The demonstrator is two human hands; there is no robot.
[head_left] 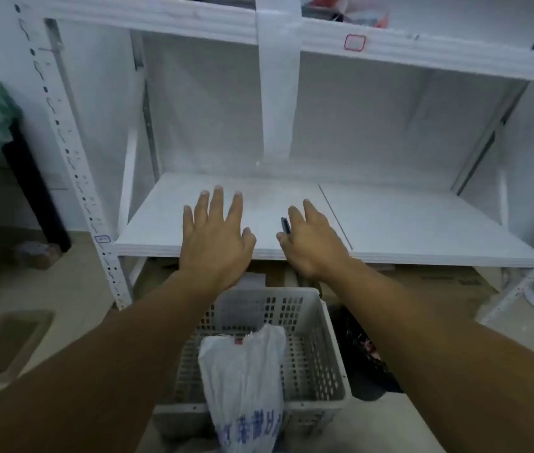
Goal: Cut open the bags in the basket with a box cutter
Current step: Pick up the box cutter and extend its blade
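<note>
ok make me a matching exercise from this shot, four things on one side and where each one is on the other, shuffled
Things:
1. left hand
2. box cutter
3. bag
4. basket

Places:
A. on the floor below the shelf
B. spread open, palm down over the shelf
C. at the right hand's fingers
D. standing in the basket, hanging over its near rim

Pairs: 1-B, 2-C, 3-D, 4-A

The shelf is white; the right hand reaches over its front edge.
</note>
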